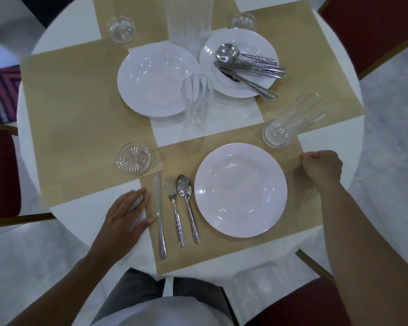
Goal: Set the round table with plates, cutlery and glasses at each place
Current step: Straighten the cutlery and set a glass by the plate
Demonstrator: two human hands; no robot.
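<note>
On the near placemat [222, 252] lies a white plate [240, 190] with a knife [159, 212], fork [174, 208] and spoon [188, 205] side by side to its left. A tall glass [285, 124] stands beyond the plate at the right. My left hand [130, 214] rests flat, fingers apart, at the mat's left edge beside the knife. My right hand [322, 167] is a closed fist at the mat's right edge; whether it pinches the mat I cannot tell. Further off sit a stack of plates [157, 80], a plate [239, 63] carrying loose cutlery [250, 67], and a glass [197, 100].
A small glass dish [134, 158] sits on the left placemat. Two short glasses [121, 29] [243, 21] and a tall stack of glasses [187, 22] stand at the far side. Red chairs [368, 27] surround the round white table [85, 222].
</note>
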